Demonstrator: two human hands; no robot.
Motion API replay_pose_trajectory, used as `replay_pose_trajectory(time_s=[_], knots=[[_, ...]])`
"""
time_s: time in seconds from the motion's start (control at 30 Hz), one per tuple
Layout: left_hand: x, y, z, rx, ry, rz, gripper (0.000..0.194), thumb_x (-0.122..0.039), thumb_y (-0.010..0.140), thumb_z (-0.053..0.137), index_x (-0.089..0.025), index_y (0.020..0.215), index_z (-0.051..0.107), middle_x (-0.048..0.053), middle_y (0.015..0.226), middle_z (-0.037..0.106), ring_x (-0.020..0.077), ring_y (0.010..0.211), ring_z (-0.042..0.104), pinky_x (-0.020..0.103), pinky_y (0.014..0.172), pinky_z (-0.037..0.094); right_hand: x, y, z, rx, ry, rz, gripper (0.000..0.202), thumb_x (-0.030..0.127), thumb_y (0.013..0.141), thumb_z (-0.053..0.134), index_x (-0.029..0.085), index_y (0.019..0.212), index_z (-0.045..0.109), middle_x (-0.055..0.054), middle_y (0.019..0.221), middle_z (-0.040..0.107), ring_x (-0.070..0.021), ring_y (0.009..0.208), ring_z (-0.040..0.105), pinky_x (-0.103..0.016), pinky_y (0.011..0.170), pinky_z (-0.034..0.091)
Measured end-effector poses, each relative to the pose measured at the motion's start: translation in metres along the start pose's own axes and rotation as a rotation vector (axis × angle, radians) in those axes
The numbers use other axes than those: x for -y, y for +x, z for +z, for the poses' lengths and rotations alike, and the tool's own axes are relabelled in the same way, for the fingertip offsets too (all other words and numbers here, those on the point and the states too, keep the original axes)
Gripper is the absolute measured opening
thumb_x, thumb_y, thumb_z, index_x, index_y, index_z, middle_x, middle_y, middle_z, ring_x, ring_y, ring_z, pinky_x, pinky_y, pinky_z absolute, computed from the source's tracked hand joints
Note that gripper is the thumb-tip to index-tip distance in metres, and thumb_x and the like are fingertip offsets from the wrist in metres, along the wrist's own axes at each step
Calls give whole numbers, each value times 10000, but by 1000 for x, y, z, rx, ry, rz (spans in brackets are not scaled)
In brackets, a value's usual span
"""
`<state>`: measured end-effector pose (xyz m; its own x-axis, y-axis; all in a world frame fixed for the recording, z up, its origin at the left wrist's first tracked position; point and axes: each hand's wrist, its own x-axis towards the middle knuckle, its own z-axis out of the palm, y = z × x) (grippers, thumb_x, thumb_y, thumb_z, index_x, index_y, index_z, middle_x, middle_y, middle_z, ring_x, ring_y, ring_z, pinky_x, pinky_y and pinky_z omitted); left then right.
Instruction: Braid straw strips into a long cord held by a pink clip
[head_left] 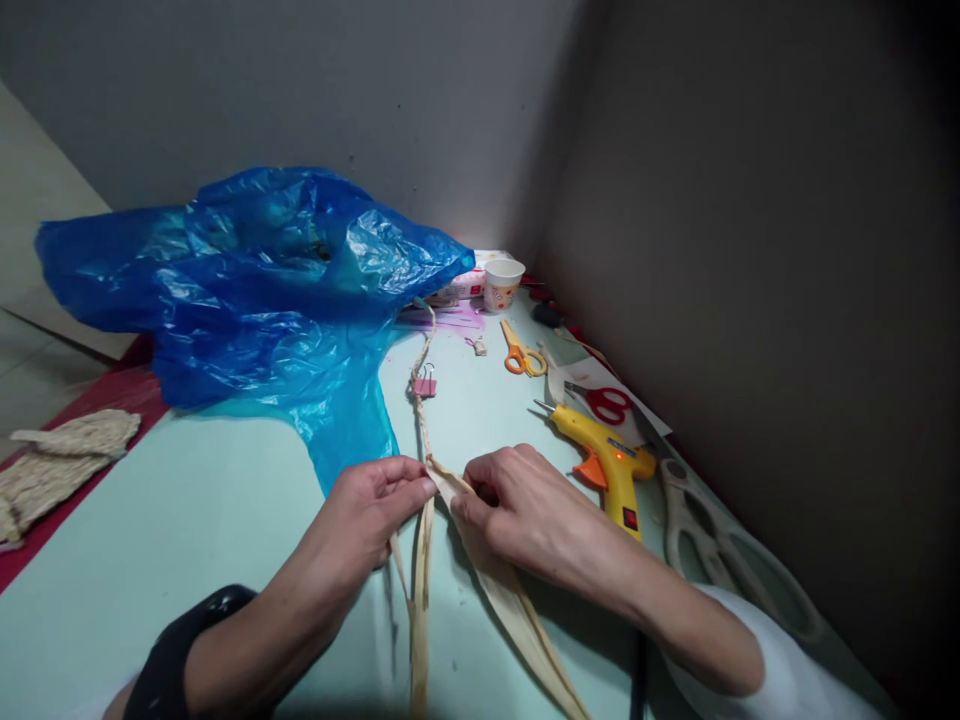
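A thin braid of pale dried strips (422, 425) runs up the table's middle, with a pink binder clip (425, 387) on it. At its lower end, my left hand (379, 505) pinches the strips between thumb and fingers. My right hand (510, 500) is closed on a wide pale strip (504, 590) that slants down to the right. Between my hands another narrow strip (421, 610) hangs straight toward the near edge. A thinner strand comes down from under my left hand.
A crumpled blue plastic bag (277, 290) covers the back left. A woven piece (71, 465) lies far left. To the right are orange scissors (523, 358), red scissors (606, 402), a yellow glue gun (611, 455) and large scissors (712, 545). A paper cup (502, 287) stands behind.
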<state>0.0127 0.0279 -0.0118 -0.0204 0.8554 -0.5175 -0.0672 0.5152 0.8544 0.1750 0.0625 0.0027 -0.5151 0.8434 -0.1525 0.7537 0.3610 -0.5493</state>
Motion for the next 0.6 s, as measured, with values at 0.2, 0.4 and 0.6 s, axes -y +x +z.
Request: replay_pose_trajectory(time_s=[0.2, 0.4, 0.6], knots=[[3, -1, 0, -42, 54, 25, 278, -373, 616, 751, -167, 768, 642, -36, 587, 556, 81, 486, 449, 179, 436, 273, 1, -1, -3, -4, -20, 18, 343, 303, 836, 472, 170, 523, 423, 14, 463, 372, -95, 470, 245, -297, 492, 138], [-1, 0, 1, -14, 51, 48, 201, -277, 592, 755, -154, 685, 626, -44, 536, 533, 71, 469, 415, 176, 426, 269, 2, -2, -1, 77, 28, -30, 392, 369, 865, 469, 168, 530, 439, 19, 472, 358, -90, 465, 267, -283, 483, 149], [0, 1, -2, 26, 73, 59, 190, -284, 642, 722, -155, 657, 584, -41, 560, 511, 82, 517, 436, 184, 486, 306, 3, 2, 3, -136, 28, -91, 115, 273, 825, 542, 184, 754, 561, 5, 643, 551, -103, 555, 403, -250, 531, 217]])
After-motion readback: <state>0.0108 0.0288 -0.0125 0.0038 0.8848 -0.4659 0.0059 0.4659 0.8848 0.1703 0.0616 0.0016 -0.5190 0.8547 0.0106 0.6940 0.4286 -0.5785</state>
